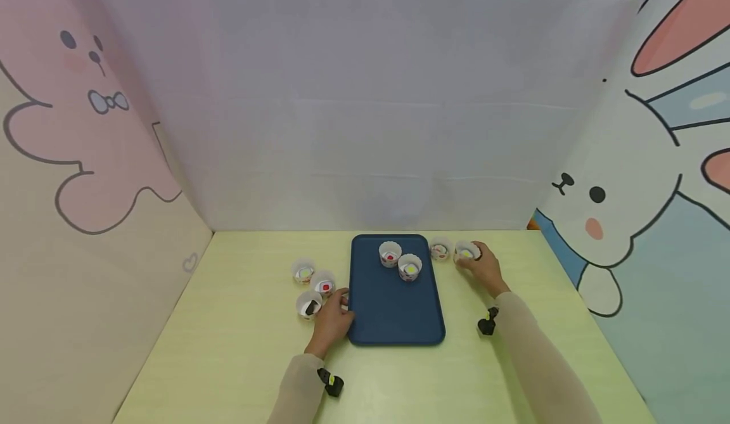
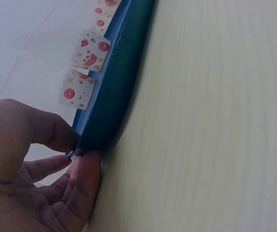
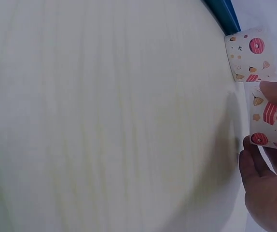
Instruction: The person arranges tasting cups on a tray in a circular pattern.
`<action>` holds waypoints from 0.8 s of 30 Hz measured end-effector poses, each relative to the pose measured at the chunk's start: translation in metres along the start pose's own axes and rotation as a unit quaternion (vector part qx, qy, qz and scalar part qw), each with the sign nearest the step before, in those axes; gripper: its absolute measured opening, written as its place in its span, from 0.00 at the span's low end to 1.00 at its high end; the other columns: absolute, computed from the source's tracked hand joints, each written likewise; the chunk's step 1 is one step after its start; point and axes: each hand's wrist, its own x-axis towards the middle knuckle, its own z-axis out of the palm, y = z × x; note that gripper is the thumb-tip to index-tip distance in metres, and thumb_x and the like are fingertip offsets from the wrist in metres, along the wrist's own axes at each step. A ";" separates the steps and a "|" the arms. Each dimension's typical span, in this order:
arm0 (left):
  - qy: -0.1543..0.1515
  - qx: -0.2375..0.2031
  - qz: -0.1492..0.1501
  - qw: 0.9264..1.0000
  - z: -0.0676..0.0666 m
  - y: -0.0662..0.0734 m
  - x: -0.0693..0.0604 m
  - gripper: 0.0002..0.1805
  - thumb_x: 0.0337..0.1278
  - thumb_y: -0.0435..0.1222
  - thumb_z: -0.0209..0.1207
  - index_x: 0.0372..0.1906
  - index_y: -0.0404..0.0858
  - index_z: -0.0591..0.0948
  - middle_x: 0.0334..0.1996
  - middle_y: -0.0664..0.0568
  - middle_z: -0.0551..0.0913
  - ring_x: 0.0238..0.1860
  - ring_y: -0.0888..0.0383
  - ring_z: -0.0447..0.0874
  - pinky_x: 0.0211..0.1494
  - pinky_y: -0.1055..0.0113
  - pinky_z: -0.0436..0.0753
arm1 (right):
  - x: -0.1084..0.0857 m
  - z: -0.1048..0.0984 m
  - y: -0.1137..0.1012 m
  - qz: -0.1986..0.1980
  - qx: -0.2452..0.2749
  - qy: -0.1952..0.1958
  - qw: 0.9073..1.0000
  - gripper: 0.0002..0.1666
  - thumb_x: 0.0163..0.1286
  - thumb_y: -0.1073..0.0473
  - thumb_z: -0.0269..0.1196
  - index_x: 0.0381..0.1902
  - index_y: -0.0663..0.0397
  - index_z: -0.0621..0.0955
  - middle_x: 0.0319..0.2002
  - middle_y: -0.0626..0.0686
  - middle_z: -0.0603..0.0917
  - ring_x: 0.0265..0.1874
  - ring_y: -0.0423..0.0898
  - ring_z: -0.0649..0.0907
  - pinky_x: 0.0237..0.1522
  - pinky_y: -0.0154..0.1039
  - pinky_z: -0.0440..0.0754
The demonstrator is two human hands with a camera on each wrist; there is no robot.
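Observation:
My left hand [image 1: 332, 317] pinches the left rim of a dark blue tray [image 1: 393, 319], with the thumb over the edge and fingers under it in the left wrist view. Two paper baking cups stand at the tray's far end: one cup [image 1: 390, 255] with a red bit inside, another cup [image 1: 409, 268] with a yellow-green one. To the right of the tray, my right hand [image 1: 485, 270] holds a paper cup [image 3: 272, 118] printed with sweets, thumb on one side and fingers on the other. Beside it, a similar cup [image 3: 251, 55] stands close to the tray.
Left of the tray, near my left hand, stand three more cups: a cup [image 1: 303, 272] with something greenish, a cup [image 1: 323, 283] with a red bit and a cup [image 1: 308, 304] with a black bit. A white wall [image 1: 365, 126] closes the back of the pale table [image 1: 239, 348].

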 end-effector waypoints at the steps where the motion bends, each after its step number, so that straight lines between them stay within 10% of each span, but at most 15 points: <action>1: 0.001 0.000 0.001 1.000 0.000 0.000 0.000 0.30 0.48 0.31 0.60 0.62 0.37 0.75 0.40 0.51 0.81 0.34 0.61 0.81 0.37 0.64 0.78 | -0.001 -0.001 0.000 0.000 0.000 0.002 1.000 0.45 0.68 0.50 0.64 0.75 0.58 0.58 0.65 0.66 0.69 0.58 0.62 0.75 0.52 0.52 0.76; 24: -0.005 -0.003 -0.003 1.000 0.000 -0.001 0.002 0.30 0.49 0.31 0.59 0.63 0.38 0.75 0.40 0.51 0.80 0.35 0.60 0.81 0.38 0.62 0.78 | -0.027 -0.017 -0.026 -0.023 0.003 0.010 1.000 0.46 0.65 0.46 0.66 0.74 0.54 0.60 0.65 0.64 0.70 0.61 0.62 0.73 0.48 0.44 0.78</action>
